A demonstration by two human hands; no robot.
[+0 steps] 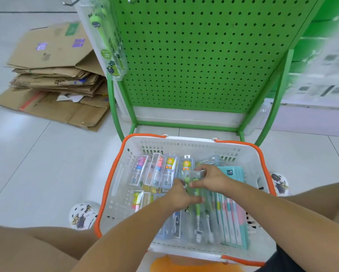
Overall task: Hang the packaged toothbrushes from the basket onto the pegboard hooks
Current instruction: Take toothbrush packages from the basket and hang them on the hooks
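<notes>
Both hands (pixel 196 185) on lengthwise green toothbrush pack (pixel 197 211)

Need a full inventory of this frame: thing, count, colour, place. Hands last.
basket: one, white with orange handles, on the floor below the pegboard.
packaged toothbrushes: many, exact count unclear; clear packs with colourful character brushes, inside the basket.
teal packs: several, teal, right side of the basket.
green toothbrush pack: one, clear with green brush, under both hands.
pegboard: one, green, upright behind the basket.
hanging pack: one, clear with green brush, on a hook at the pegboard's upper left.
flattened cardboard: a pile, brown, floor at left.
shoes: two, white patterned, either side of the basket.
left hand: gripping the green toothbrush pack.
right hand: gripping its top end.
</notes>
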